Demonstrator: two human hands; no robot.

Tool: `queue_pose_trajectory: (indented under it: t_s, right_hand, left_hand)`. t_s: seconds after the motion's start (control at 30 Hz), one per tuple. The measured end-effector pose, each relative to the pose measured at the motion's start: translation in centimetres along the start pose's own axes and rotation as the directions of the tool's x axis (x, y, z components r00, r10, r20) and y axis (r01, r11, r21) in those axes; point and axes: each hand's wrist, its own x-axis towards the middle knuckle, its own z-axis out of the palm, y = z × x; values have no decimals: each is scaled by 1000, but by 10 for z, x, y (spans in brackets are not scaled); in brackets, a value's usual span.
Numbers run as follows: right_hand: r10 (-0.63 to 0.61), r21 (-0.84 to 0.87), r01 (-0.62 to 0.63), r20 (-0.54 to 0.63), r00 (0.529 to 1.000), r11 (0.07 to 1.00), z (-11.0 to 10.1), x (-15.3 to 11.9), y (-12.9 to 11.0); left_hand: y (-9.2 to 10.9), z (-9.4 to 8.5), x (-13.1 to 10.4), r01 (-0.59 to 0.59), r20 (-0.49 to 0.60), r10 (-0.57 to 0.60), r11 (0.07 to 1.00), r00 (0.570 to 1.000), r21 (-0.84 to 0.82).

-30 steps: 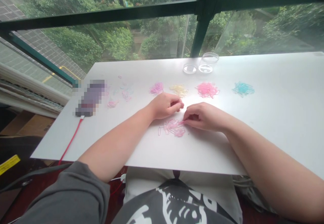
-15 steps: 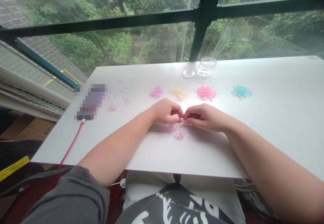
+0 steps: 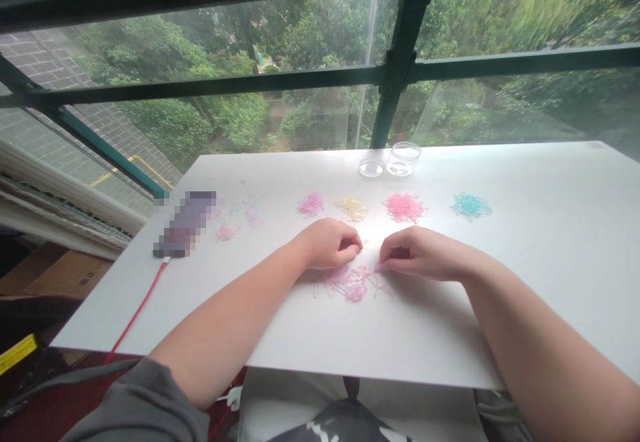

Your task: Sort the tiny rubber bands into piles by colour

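A loose pile of pink paper clips (image 3: 354, 283) lies on the white table between my forearms. Over its upper left edge is my left hand (image 3: 334, 245), thumb and forefinger pinched on a pale yellowish clip (image 3: 365, 245) that sticks out at the fingertips. My right hand (image 3: 417, 253) is at the pile's right, its fingers closed on a pink clip at the pile's edge. Beyond my hands lie separate heaps: purple (image 3: 311, 204), pale yellow (image 3: 352, 209), bright pink (image 3: 405, 207) and turquoise (image 3: 471, 206).
Clear round containers (image 3: 399, 169) stand at the table's back edge by the window. Scattered mixed clips (image 3: 254, 213) lie at the left. Beside them is a blurred-out phone (image 3: 186, 224) with a red cable (image 3: 137, 313) running off the front edge.
My hands have moved apart, the right one shifting rightward. A pale clip now shows at my left fingertips, and some pink clips lie further right. The camera view has tilted up.
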Motion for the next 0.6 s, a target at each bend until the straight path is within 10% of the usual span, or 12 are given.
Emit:
queue_pose_trajectory:
  t_s: [0.6]
  right_hand:
    - [11, -15, -12, -50, 999, 1000, 7, 3, -7]
  left_hand:
    - [-12, 5, 13, 156, -258, -103, 969, 961, 193]
